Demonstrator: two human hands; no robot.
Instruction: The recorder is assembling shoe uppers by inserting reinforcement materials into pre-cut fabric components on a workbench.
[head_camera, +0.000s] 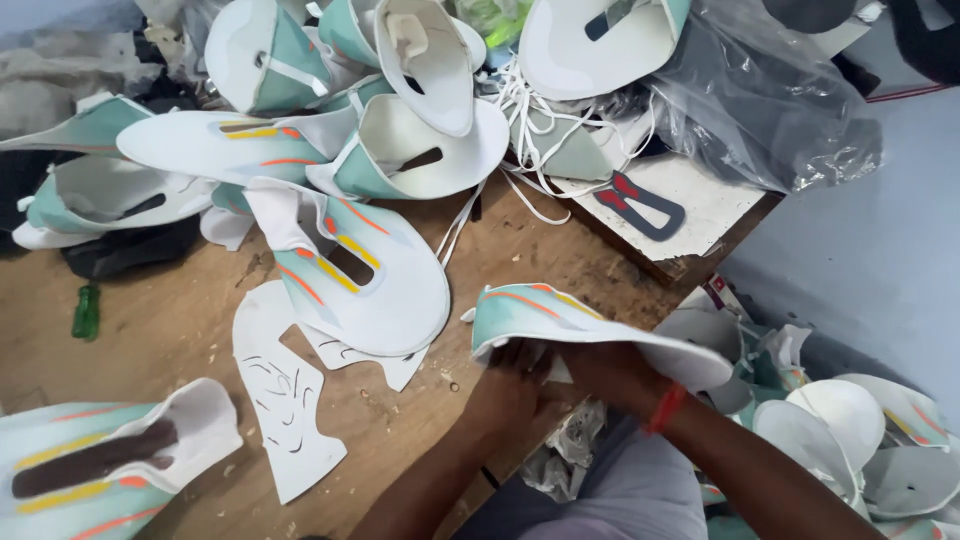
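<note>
Both my hands hold one curved shoe upper piece (560, 318), white and mint green with orange and yellow stripes, just off the near edge of the wooden table (170, 320). My left hand (508, 378) grips its underside near the left end. My right hand (610, 372), with an orange band at the wrist, is under its middle, mostly hidden by the piece. A similar flat upper (365, 275) lies on the table just left of it.
A heap of the same uppers (400, 140) covers the back of the table, with white laces (540, 110) and a clear plastic bag (770, 100). A small green bottle (86, 310) lies left. More uppers (850, 430) are piled on the floor right.
</note>
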